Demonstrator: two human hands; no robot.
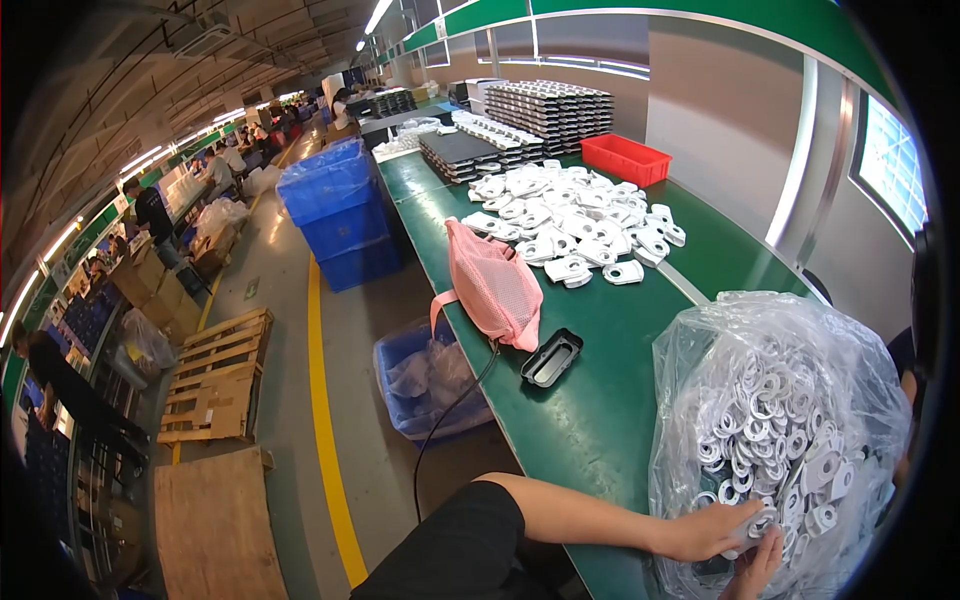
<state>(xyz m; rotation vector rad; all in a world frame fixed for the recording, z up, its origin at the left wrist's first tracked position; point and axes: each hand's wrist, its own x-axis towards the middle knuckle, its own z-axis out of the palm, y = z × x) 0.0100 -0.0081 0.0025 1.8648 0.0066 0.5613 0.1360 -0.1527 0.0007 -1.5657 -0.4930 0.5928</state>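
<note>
A clear plastic bag full of white ring-shaped plastic parts lies at the near right of the green workbench. My left hand reaches into its mouth, fingers closed on a white plastic part with a round hole. Just below it my right hand pinches the same part; its wrist is cut off by the lower edge. Farther up the bench spreads a pile of similar white parts. Some of the held part is hidden by my fingers.
Left of the pile lie a pink mesh bag and a black open case. A red bin and stacked trays stand behind. Blue crates and wooden pallets stand on the floor at left. Other people work far off.
</note>
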